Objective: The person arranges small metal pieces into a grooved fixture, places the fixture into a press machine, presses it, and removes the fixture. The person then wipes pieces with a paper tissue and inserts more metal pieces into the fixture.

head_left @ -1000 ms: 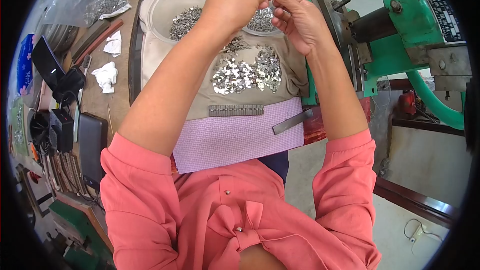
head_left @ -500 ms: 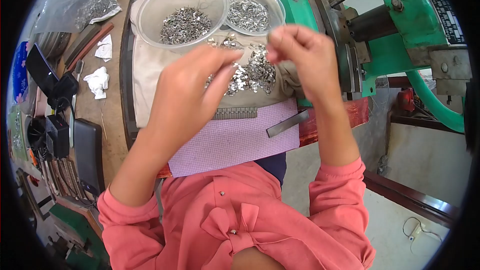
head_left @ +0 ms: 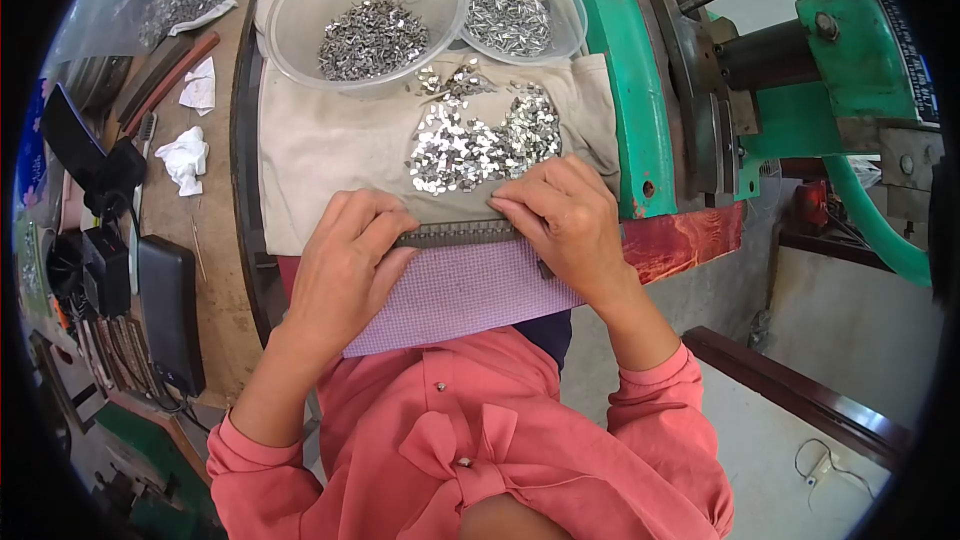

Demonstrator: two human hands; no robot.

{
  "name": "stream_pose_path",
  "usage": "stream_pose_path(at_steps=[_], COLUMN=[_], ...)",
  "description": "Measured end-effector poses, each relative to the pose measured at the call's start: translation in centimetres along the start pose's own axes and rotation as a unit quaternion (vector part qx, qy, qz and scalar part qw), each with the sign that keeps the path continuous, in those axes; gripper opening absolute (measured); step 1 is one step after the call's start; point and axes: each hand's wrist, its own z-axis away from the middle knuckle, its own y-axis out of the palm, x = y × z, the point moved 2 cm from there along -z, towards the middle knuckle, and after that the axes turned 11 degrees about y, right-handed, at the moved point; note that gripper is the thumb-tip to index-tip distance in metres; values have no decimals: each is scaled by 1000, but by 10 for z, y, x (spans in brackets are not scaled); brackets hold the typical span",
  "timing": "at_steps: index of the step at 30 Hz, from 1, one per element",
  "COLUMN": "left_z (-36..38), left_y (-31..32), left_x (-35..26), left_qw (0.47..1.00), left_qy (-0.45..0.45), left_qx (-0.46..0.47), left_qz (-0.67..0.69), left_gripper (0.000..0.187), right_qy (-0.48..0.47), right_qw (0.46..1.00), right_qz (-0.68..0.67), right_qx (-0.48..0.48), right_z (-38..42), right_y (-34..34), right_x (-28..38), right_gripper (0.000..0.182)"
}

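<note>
A dark slotted metal bar [head_left: 455,234] lies along the back edge of a purple checked cloth [head_left: 450,285]. My left hand [head_left: 350,245] is closed at the bar's left end, thumb and fingers pinching it. At the other end, my right hand [head_left: 570,220] has thumb and index fingertip pressed together just above the bar; anything between them is too small to make out. A plain flat metal bar [head_left: 545,270] is mostly hidden under my right hand. Just behind the hands, a pile of small shiny metal pieces [head_left: 480,145] is spread on beige cloth [head_left: 320,145].
Behind the pile stand two clear plastic tubs, a larger tub [head_left: 285,50] and a smaller tub [head_left: 575,35], both holding small metal parts. A green machine [head_left: 640,140] rises at the right. On the left bench [head_left: 225,240] are crumpled tissue [head_left: 184,160] and a black case [head_left: 172,310].
Both hands have come down from above the metal pile to the two ends of the slotted bar. The left hand has closed on it. The view has shifted slightly.
</note>
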Motion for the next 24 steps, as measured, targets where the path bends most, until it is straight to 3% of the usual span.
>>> stream_pose_path(at_steps=[3,6,8,12,18,22,24], left_z=[13,31,45,51,47,47,47], left_y=[-5,-4,2,17,18,17,18], left_x=[-1,-4,-2,-8,-4,-2,-2], left_qw=[1000,997,986,977,978,977,977], left_qy=[-6,-32,-97,-112,-124,-124,-123], left_qx=[8,-44,-131,-167,-165,-167,-171], left_qz=[-20,-49,-44,-63,-44,-36,-31], left_gripper=[29,32,34,29,28,28,29], right_qy=[-13,-2,20,45,-32,4,46], right_qw=[1000,1000,998,988,998,999,989], right_qz=[8,-16,-51,-150,-48,-39,-119], right_qx=[-8,-22,-7,-2,-2,32,72], right_z=[2,2,0,-15,-22,-22,-24], right_y=[-1,2,2,8,34,33,34], right_x=[3,1,6,24,33,37,41], right_gripper=[12,12,12,12,13,12,11])
